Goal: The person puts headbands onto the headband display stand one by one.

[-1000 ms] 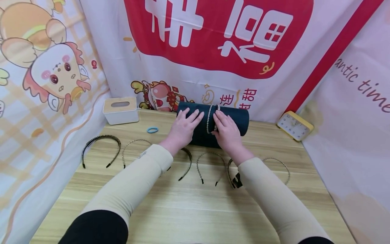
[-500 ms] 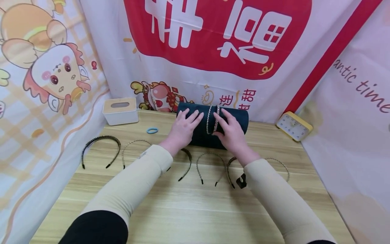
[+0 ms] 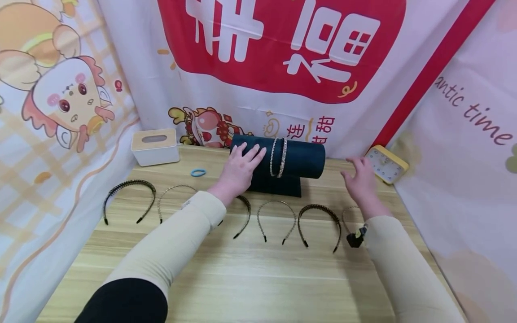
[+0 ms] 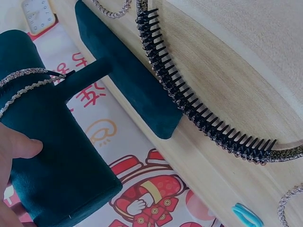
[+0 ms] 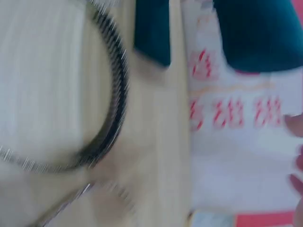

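Two glittering bands point(image 3: 283, 157) curve over one velvety, dark-green cylinder point(image 3: 307, 159) — left hand point(image 3: 238, 170) resting there, fingers spread; right hand point(image 3: 361, 179) beside it, fingers parted — behind six arched headbands point(image 3: 319, 207).

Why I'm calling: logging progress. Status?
Left hand on left half of display bar; right hand free near alarm clock. Two headbands over bar. Right end unobstructed.

Back cloth point(image 3: 242, 99), behind table's point(image 3: 250, 278) far edge: big white chars on red patch point(image 3: 266, 84), R one 福 on its side, L one cut off up top. Below, nr far edge, small red chars point(image 3: 296, 131), look like 连 & 甜. R cloth point(image 3: 464, 188), along R edge: "antic time", dark red. Yellow clock point(image 3: 383, 165), far R corner: dial nos. too blurred to read.
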`<state>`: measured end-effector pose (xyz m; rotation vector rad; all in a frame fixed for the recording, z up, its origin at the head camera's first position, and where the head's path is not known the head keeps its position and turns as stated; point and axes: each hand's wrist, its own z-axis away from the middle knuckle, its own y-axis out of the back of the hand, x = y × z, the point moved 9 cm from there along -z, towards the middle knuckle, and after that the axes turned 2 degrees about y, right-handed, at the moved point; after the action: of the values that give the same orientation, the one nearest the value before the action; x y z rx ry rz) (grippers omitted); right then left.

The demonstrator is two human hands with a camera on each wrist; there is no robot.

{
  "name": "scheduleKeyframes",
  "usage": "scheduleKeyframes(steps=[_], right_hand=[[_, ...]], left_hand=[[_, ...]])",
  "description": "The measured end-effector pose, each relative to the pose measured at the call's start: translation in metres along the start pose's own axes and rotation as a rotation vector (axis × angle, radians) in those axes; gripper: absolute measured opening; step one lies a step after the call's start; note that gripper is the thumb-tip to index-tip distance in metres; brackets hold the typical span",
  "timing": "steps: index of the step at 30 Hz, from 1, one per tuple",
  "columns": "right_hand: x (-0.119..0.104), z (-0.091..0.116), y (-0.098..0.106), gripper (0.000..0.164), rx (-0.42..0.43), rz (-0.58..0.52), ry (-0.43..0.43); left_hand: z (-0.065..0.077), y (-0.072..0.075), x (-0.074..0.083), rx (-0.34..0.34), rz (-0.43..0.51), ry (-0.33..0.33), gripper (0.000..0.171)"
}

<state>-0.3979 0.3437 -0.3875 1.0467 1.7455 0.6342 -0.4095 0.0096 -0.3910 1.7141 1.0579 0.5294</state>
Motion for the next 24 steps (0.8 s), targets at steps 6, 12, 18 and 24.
scheduleKeyframes(steps=[6, 12, 18, 24], right_hand=[[0.084, 0.038, -0.028, 0.058, -0.403, -0.041, -0.237], [0.133, 0.070, -0.038, 0.047, -0.504, -0.004, -0.288], [0.152, 0.087, -0.038, 0.026, -0.427, 0.008, -0.328], [0.162, 0.094, -0.034, 0.026, -0.363, 0.035, -0.367]], left_hand=[[0.000, 0.001, -0.002, 0.000, -0.005, 0.002, 0.078], [0.000, 0.001, -0.002, -0.011, -0.018, 0.003, 0.077], [0.000, 0.002, 0.000, -0.016, -0.006, 0.008, 0.078], [0.000, 0.001, 0.001, -0.020, -0.013, 0.013, 0.077]])
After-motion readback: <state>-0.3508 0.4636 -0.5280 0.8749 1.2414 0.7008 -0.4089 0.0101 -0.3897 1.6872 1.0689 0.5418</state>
